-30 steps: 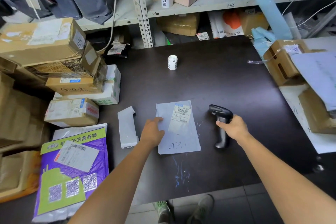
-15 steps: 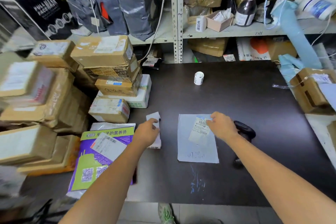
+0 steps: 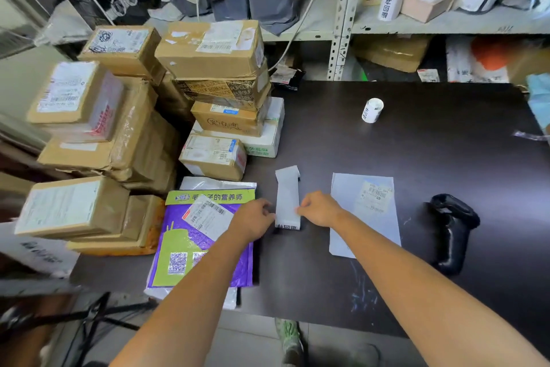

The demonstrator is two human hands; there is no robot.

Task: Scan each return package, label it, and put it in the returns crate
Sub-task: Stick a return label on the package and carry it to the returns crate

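Left hand (image 3: 253, 217) and right hand (image 3: 320, 209) each pinch a side of the label strip (image 3: 287, 197) on the bench (image 3: 416, 143), just beside the grey package (image 3: 351, 217); best to peel one label slowly and press it flat, off the barcode (image 3: 375, 194)

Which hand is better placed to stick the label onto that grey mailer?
Right. Both hands hold the label strip, but the right hand sits beside the grey mailer; the left hand is across the strip.
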